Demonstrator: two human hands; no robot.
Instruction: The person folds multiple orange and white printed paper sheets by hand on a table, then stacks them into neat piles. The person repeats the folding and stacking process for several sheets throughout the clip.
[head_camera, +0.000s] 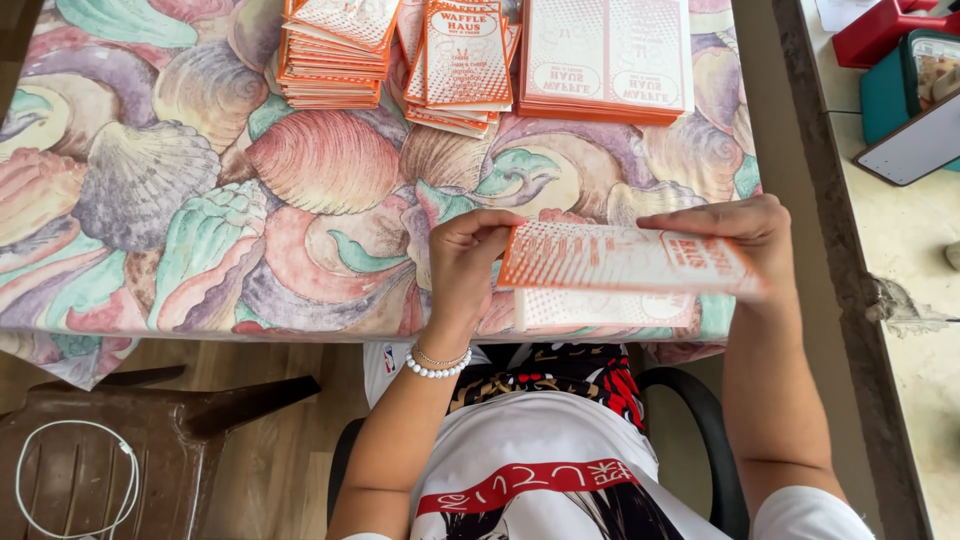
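From the head camera, the left hand (466, 262) pinches the near end of an orange-and-white paper sleeve (610, 262) between closed fingers while the right hand (740, 232) grips its far end from above, three stacks of sleeves (470, 60) lying well beyond the fingertips on the shell-patterned tablecloth (200, 200).
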